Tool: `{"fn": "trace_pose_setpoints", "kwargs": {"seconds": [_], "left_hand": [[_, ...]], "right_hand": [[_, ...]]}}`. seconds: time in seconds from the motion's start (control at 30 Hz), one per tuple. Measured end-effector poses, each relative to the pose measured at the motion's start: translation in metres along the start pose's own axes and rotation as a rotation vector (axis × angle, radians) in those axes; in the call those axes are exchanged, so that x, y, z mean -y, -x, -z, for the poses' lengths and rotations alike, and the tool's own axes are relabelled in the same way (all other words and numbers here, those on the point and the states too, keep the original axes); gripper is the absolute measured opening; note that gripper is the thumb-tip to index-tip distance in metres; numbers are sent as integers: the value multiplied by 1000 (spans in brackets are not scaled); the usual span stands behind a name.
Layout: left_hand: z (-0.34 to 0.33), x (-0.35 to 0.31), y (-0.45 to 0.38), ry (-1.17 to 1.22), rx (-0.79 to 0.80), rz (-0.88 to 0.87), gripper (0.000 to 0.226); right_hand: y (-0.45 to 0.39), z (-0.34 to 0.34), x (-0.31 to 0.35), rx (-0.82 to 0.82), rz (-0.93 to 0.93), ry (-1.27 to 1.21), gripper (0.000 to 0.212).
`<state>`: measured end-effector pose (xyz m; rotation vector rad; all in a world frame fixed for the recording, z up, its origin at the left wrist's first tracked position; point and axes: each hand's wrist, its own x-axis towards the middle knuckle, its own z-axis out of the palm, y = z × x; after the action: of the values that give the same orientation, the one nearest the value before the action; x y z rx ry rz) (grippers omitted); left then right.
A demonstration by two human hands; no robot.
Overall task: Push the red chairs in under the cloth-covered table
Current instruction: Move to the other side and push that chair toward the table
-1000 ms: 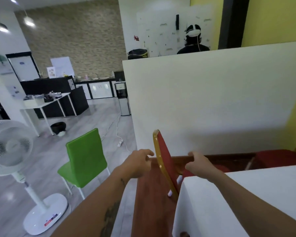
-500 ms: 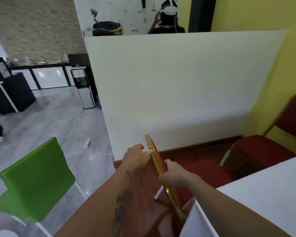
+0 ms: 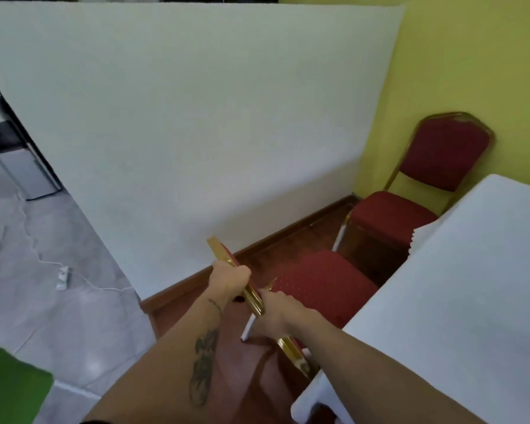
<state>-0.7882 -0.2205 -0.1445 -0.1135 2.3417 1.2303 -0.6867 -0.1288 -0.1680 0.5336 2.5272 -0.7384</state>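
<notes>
A red chair with a gold frame (image 3: 325, 284) stands beside the white cloth-covered table (image 3: 459, 301), its seat partly under the table edge. My left hand (image 3: 230, 278) is closed around the top of its gold backrest. My right hand (image 3: 273, 313) grips the same backrest lower down, nearer to me. A second red chair (image 3: 410, 191) stands farther back by the yellow wall, its seat close to the table's far corner.
A tall white partition (image 3: 196, 117) runs close behind the chairs, leaving a narrow strip of brown floor. A green chair (image 3: 10, 384) is at the lower left. A power strip and cables (image 3: 62, 276) lie on the grey floor; a water dispenser (image 3: 10, 154) stands at left.
My view has swung right and down. Both hands went from reaching for the backrest to gripping it, and the second red chair has come fully into view.
</notes>
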Motion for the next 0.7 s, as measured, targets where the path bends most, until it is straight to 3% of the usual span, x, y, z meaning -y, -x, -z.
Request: {"fn": "trace_pose_setpoints", "kwargs": {"seconds": [0.33, 0.6, 0.7], "left_hand": [[-26, -11, -75, 53, 46, -98, 66], [-18, -55, -95, -20, 162, -232, 10], [-17, -66, -127, -73, 277, -257, 8]], "right_hand": [[-18, 34, -4, -40, -43, -63, 53], [-58, 49, 10, -78, -159, -162, 54], [-75, 55, 24, -110, -234, -217, 56]]}}
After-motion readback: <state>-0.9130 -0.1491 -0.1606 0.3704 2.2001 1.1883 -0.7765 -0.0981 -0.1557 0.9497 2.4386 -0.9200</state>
